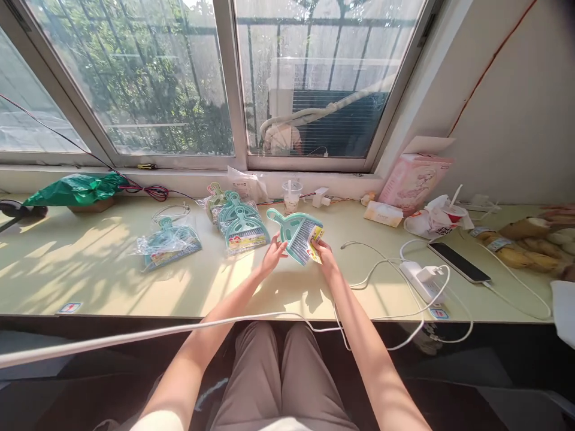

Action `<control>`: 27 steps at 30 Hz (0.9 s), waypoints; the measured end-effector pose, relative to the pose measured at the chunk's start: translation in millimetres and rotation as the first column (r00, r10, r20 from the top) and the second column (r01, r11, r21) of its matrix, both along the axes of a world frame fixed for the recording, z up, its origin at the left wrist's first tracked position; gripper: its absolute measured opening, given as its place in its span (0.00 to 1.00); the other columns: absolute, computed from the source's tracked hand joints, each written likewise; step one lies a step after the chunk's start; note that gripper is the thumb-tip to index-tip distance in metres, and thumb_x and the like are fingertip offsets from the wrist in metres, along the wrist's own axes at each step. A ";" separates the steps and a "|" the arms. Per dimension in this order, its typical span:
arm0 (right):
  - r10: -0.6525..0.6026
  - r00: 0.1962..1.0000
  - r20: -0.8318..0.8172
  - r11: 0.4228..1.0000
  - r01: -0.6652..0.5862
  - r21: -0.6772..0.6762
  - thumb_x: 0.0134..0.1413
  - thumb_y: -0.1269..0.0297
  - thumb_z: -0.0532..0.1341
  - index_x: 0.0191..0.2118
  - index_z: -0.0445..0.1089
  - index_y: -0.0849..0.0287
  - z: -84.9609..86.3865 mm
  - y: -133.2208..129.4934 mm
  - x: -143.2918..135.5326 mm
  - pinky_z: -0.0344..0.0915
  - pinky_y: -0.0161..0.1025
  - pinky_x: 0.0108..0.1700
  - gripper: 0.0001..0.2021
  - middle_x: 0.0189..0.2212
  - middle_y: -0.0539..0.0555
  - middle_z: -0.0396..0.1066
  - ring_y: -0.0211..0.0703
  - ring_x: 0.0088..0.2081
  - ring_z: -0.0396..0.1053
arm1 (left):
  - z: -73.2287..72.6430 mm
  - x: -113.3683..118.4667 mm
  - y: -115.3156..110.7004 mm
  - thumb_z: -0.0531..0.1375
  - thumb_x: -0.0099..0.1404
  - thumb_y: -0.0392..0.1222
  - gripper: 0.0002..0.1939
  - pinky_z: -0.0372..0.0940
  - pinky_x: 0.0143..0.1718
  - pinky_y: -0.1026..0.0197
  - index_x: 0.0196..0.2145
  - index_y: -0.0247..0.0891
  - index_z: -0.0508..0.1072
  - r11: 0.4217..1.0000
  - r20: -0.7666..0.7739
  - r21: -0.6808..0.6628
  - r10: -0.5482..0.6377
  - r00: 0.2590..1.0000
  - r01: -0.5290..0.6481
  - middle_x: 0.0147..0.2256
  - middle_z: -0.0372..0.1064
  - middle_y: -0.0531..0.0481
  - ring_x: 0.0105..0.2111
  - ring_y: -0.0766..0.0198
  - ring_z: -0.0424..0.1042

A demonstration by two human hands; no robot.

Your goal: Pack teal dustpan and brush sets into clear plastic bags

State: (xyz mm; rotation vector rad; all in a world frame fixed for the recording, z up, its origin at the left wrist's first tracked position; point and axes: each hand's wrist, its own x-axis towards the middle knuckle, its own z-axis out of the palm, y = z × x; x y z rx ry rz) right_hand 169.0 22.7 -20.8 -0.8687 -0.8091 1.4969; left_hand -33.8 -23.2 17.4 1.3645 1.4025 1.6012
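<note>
Both of my hands hold a teal mini dustpan and brush set (294, 233) above the table, tilted with its handle to the upper left. My left hand (273, 254) grips its lower left edge. My right hand (324, 252) pinches the yellow printed label card (315, 242) along the bristle side. Just left of it, several similar teal sets (245, 227) lie overlapped in a pile. Farther left, another set (173, 242) rests in a clear plastic bag. The fingertips behind the held set are partly hidden.
A white power strip (420, 281) with cables and a phone (459, 262) lie at right. A plastic cup (291, 194) stands near the window. A white cable (157, 335) crosses before the table's front edge. A pink box (415, 179) and green bag (76, 190) sit at the back.
</note>
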 end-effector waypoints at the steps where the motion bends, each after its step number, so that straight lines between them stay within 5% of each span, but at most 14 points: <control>1: -0.021 1.000 0.005 1.000 0.021 0.000 0.43 0.59 0.73 0.41 0.74 0.58 0.3 0.6 0.8 0.74 0.43 0.40 0.18 0.33 0.52 0.79 0.48 0.36 0.77 | -8.2 22.2 4.3 0.53 0.74 0.55 0.27 0.74 0.36 0.55 0.62 0.35 0.65 0.999 0.043 -0.030 -0.043 0.998 0.045 0.42 0.74 0.42 0.39 0.56 0.75; 5: -0.332 0.943 0.018 0.941 0.332 -0.058 0.54 0.60 0.66 0.44 0.68 0.56 1.5 6.9 7.2 0.73 0.39 0.39 0.13 0.34 0.50 0.77 0.43 0.36 0.76 | -25.2 55.3 21.3 0.51 0.74 0.55 0.30 0.71 0.27 0.59 0.65 0.34 0.63 0.997 0.168 -0.065 -0.025 0.986 0.036 0.41 0.75 0.41 0.33 0.56 0.75; 8: -0.678 0.730 0.082 0.712 0.681 -0.172 0.61 0.55 0.62 0.44 0.62 0.52 2.7 12.2 16.6 0.70 0.34 0.30 0.11 0.30 0.47 0.73 0.40 0.31 0.72 | -30.1 40.2 30.7 0.51 0.74 0.54 0.28 0.72 0.38 0.55 0.65 0.36 0.65 0.993 0.130 -0.014 0.121 0.984 -0.120 0.44 0.76 0.39 0.40 0.52 0.76; 10: -0.747 0.656 0.102 0.625 0.747 -0.225 0.66 0.47 0.57 0.40 0.61 0.51 3.6 14.9 24.2 0.62 0.34 0.21 0.13 0.21 0.44 0.63 0.39 0.22 0.64 | -32.2 26.7 33.8 0.51 0.75 0.53 0.27 0.71 0.46 0.52 0.64 0.37 0.66 0.976 0.102 -0.001 0.216 0.971 -0.217 0.47 0.76 0.37 0.46 0.50 0.76; 13: -0.664 0.748 -0.030 0.726 0.634 -0.266 0.68 0.39 0.49 0.29 0.58 0.51 4.5 17.6 35.0 0.46 0.34 0.14 0.23 0.13 0.39 0.44 0.36 0.13 0.45 | -33.0 14.4 35.7 0.50 0.75 0.51 0.26 0.67 0.54 0.49 0.63 0.34 0.67 0.950 0.085 0.001 0.311 0.947 -0.312 0.52 0.74 0.33 0.52 0.48 0.74; 15: -0.595 0.792 -0.136 0.796 0.557 -0.236 0.67 0.36 0.48 0.25 0.56 0.52 4.6 18.8 40.6 0.44 0.33 0.14 0.27 0.12 0.38 0.41 0.33 0.12 0.42 | -32.5 12.2 36.2 0.50 0.74 0.51 0.25 0.66 0.55 0.49 0.61 0.33 0.69 0.946 0.079 0.009 0.322 0.943 -0.324 0.53 0.73 0.32 0.53 0.47 0.73; 18: -0.584 0.794 -0.168 0.811 0.563 -0.157 0.64 0.33 0.49 0.26 0.64 0.55 3.3 19.3 45.4 0.51 0.31 0.17 0.30 0.13 0.45 0.58 0.33 0.15 0.58 | -31.3 13.3 34.5 0.50 0.74 0.53 0.25 0.66 0.53 0.50 0.58 0.35 0.70 0.954 0.047 0.013 0.299 0.953 -0.300 0.51 0.74 0.34 0.50 0.48 0.73; 21: -0.596 0.798 -0.091 0.802 0.590 -0.092 0.63 0.37 0.50 0.38 0.74 0.56 0.0 18.5 44.7 0.58 0.29 0.22 0.28 0.27 0.53 0.77 0.36 0.25 0.73 | -30.1 15.3 28.8 0.48 0.75 0.54 0.26 0.66 0.46 0.52 0.58 0.33 0.70 0.967 -0.017 0.027 0.255 0.967 -0.254 0.43 0.75 0.36 0.42 0.50 0.73; 24: -0.541 0.840 0.037 0.838 0.543 -0.051 0.57 0.43 0.57 0.42 0.76 0.53 -2.7 17.5 39.9 0.59 0.29 0.24 0.20 0.35 0.53 0.81 0.37 0.29 0.75 | -28.6 16.7 22.2 0.46 0.75 0.55 0.29 0.62 0.37 0.54 0.59 0.29 0.68 0.986 -0.093 -0.004 0.168 0.981 -0.170 0.26 0.66 0.47 0.29 0.55 0.68; 27: -0.438 0.893 0.098 0.893 0.445 -0.066 0.47 0.48 0.63 0.39 0.76 0.54 0.1 15.0 31.8 0.55 0.31 0.22 0.18 0.33 0.53 0.80 0.37 0.25 0.71 | -27.8 18.4 18.0 0.45 0.75 0.57 0.30 0.58 0.31 0.55 0.59 0.30 0.68 0.994 -0.135 -0.027 0.098 0.986 -0.103 0.20 0.53 0.55 0.23 0.57 0.62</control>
